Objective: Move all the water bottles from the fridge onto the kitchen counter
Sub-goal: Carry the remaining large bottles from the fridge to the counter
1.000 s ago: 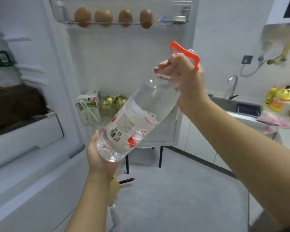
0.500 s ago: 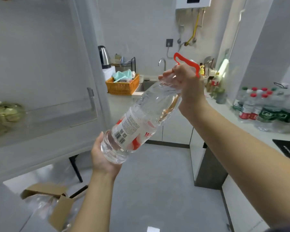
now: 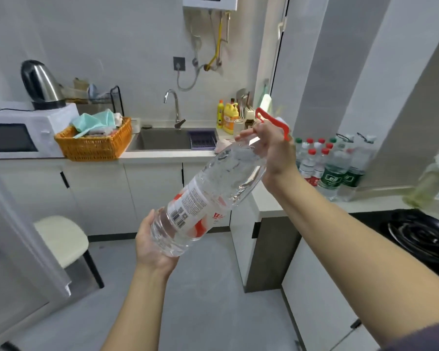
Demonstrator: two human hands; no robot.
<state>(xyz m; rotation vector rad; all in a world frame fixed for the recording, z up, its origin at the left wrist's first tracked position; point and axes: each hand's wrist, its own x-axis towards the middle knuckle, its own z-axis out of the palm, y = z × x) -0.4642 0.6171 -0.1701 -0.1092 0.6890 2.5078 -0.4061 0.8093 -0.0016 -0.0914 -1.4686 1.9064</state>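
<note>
Head view now faces the kitchen, not the fridge. One second ago eggs and a fridge door shelf were behind the hands; now the sink [image 3: 162, 140] and the surface [image 3: 271, 206] are. The big water bottle [image 3: 208, 198] is tilted in the air, not yet on the surface. The right hand [image 3: 269, 145] curls its fingers round the neck, under the red handle [image 3: 274, 120]. The left hand [image 3: 150, 244] cups the bottom, thumb up the side; its other fingers are hidden. Both hands hold it as before. It probably goes down next, maybe near the other bottles [image 3: 332, 168].

The neck of the water bottle [image 3: 208, 198] is hidden in the right hand [image 3: 271, 150]; the yellowish bottle [image 3: 432, 184] is blurred.
</note>
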